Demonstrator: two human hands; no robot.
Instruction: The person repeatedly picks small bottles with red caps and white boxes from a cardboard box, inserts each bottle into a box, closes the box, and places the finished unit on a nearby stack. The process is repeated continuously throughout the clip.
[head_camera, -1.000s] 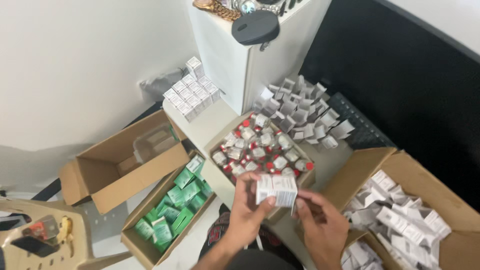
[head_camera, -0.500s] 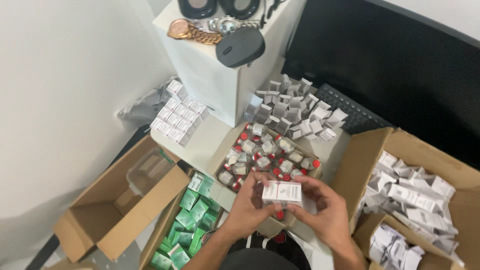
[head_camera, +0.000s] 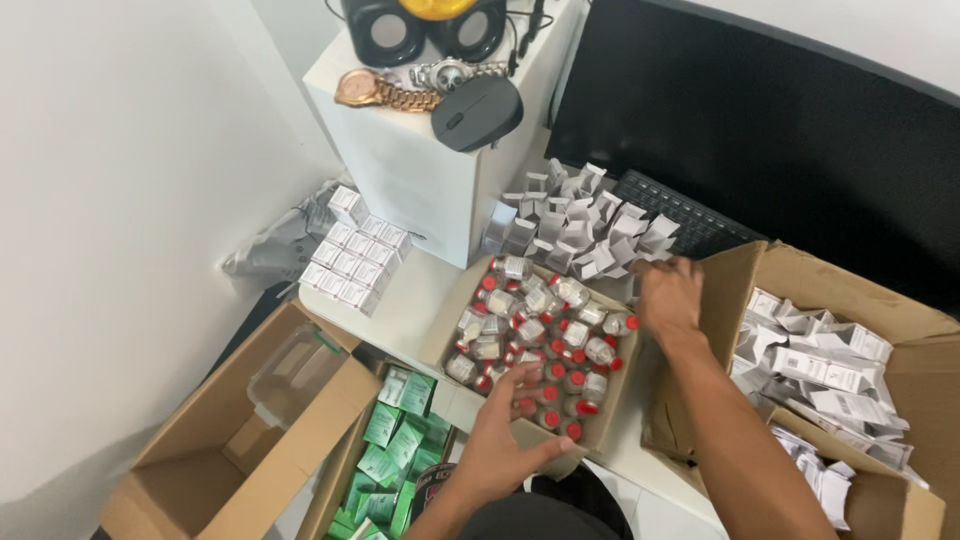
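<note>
Landmark: the vial carton (head_camera: 600, 425), an open cardboard box in the middle of the table (head_camera: 415, 290); every place below is given from it.
Vials (head_camera: 535, 335): small glass bottles with red caps and white labels, filling the vial carton, lying and standing at all angles.
Left hand (head_camera: 505, 440): at the near edge of the vial carton, palm down, my fingers (head_camera: 525, 385) spread loosely over the nearest vials. I cannot tell whether they have hold of one.
Right hand (head_camera: 668, 295): just past the right-hand far corner of the vial carton, blurred. My fingers look curled, with nothing visible in them; I cannot tell more.
Open small boxes (head_camera: 580, 220): a loose cluster of white cartons with flaps up, just behind the vial carton, in front of the keyboard (head_camera: 690, 220).
Closed small boxes (head_camera: 350, 255): a tidy block of white cartons, behind and to the left of the vial carton.
Green boxes (head_camera: 395, 450): in a carton to the near left.
Folded leaflets (head_camera: 820, 360): in a large carton to the right.
Progress, my judgement: one block is packed and stacked; most vials remain loose and many boxes stand unfilled, so most of the work is left.
</note>
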